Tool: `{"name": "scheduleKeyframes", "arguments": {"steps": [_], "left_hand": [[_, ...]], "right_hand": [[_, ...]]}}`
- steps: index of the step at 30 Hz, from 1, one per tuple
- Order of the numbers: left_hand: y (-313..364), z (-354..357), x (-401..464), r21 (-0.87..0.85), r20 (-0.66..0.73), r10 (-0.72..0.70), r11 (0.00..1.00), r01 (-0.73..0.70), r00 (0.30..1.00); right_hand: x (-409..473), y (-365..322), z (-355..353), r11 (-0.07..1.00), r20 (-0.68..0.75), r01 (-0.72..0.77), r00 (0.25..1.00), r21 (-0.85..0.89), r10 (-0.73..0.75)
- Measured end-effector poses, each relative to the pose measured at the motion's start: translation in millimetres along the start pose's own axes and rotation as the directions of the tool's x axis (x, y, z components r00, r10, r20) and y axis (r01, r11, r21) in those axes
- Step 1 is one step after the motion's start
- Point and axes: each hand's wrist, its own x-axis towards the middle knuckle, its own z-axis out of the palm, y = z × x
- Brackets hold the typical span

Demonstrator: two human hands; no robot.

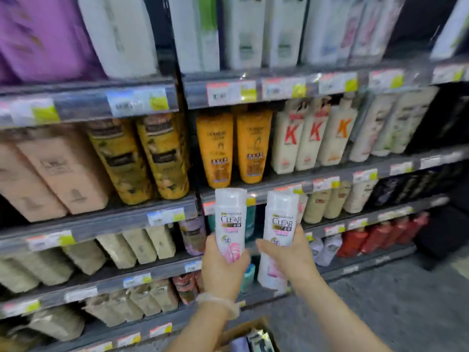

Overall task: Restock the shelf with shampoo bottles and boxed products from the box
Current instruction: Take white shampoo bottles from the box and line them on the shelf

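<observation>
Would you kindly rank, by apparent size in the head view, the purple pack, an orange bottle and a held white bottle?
1. Purple pack, largest.
2. Orange bottle and left-hand white bottle: alike; the held one is nearer, so unranked.

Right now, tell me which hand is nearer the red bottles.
Right. The right hand, holding a white bottle, is closer to the red bottles on its right; the left hand is farther left.

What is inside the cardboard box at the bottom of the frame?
The cardboard box shows a purple pack and dark and white packaging near its top. Anything deeper is cut off by the frame edge and the left forearm.
</observation>
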Motion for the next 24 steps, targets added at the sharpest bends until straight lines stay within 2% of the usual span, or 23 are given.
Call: {"name": "scheduleKeyframes", "arguments": {"steps": [7, 12, 18, 24], "left_hand": [[140.6, -16.4, -9.2, -0.05, 0.047, 0.174, 0.984, -0.172, 0.984], [208.9, -7.0, -10.7, -0.06, 0.022, 0.306, 0.951, -0.304, 0.952], [242.9, 42.4, -24.3, -0.066, 0.046, 0.312, 0.949, -0.309, 0.949], [263.0, 140.1, -34.7, -0.1, 0.029, 0.267, 0.959, -0.263, 0.963]], "right_hand": [[-19.5, -142.1, -24.2, 0.98, -0.089, 0.193, 0.978, 0.055, -0.188], [-25.6, -216.2, -47.9, 0.947, -0.11, 0.314, 0.946, 0.074, -0.305], [-20.8, -239.5, -105.3, 0.93, -0.118, 0.368, 0.924, 0.026, -0.362], [22.5, -245.7, -193.8, 0.921, -0.044, 0.389, 0.92, -0.006, -0.389]]}}
